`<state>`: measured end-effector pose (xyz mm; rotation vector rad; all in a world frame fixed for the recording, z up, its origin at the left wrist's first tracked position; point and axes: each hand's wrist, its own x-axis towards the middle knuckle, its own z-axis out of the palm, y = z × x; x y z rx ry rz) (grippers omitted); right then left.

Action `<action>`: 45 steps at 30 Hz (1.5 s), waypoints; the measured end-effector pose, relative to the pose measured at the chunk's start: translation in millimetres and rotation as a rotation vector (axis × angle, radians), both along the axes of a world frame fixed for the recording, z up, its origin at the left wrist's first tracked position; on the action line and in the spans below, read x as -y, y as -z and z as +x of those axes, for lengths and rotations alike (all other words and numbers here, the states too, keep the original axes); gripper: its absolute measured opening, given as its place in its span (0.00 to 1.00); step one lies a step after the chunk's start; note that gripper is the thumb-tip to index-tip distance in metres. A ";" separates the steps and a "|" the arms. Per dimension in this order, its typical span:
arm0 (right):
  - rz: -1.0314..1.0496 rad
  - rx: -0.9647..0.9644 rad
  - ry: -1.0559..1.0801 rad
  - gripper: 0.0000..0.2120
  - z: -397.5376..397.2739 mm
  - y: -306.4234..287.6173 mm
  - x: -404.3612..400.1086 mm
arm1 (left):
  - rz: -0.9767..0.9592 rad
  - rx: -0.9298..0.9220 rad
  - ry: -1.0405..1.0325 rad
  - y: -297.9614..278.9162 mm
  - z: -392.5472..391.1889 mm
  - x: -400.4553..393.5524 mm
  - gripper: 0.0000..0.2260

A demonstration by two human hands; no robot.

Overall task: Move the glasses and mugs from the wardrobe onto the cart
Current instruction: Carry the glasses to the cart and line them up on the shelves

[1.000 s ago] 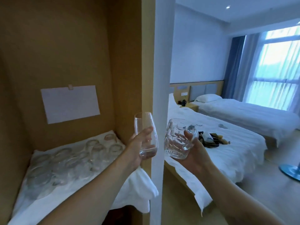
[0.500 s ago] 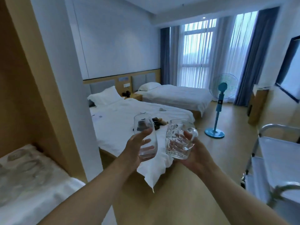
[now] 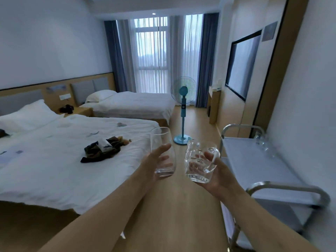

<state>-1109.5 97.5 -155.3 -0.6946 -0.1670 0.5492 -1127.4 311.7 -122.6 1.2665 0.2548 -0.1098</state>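
View has been swung from wardrobe to cart (image 3: 258, 166). Tumbler (image 3: 162, 151) gripped in left hand (image 3: 154, 160), mug (image 3: 200, 160) in right hand (image 3: 216, 171); set-down judged next.

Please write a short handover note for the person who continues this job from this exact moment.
Left hand: grips a smooth stemless glass, upright.
Right hand: grips a dimpled glass mug, upright.
Both are held in the air left of the cart, not over it yet.
Done: a few clear glasses already stand at the far end of the cart top.
Left: set down these two. The wardrobe is not in view, so check it for more.
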 end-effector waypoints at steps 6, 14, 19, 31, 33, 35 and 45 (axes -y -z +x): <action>0.010 -0.044 0.152 0.49 79.0 6.8 23.5 | -0.019 -0.041 0.142 17.5 115.5 21.6 0.26; -0.011 -0.069 0.339 0.34 153.5 27.4 50.1 | -0.006 -0.094 0.312 38.5 230.1 55.6 0.30; -0.011 -0.079 0.401 0.17 188.3 40.7 84.4 | -0.011 -0.154 0.365 43.2 271.2 91.4 0.32; -0.063 -0.085 0.391 0.22 302.1 42.9 181.9 | -0.005 -0.152 0.393 38.6 374.8 190.9 0.35; -0.054 -0.093 0.382 0.21 320.4 44.0 196.7 | -0.003 -0.162 0.388 37.6 392.4 206.5 0.36; -0.047 -0.110 0.376 0.19 336.5 46.4 209.7 | -0.007 -0.171 0.391 38.7 408.0 220.6 0.35; -0.032 -0.186 0.474 0.26 409.9 64.3 245.9 | 0.037 -0.225 0.461 63.2 496.6 261.4 0.37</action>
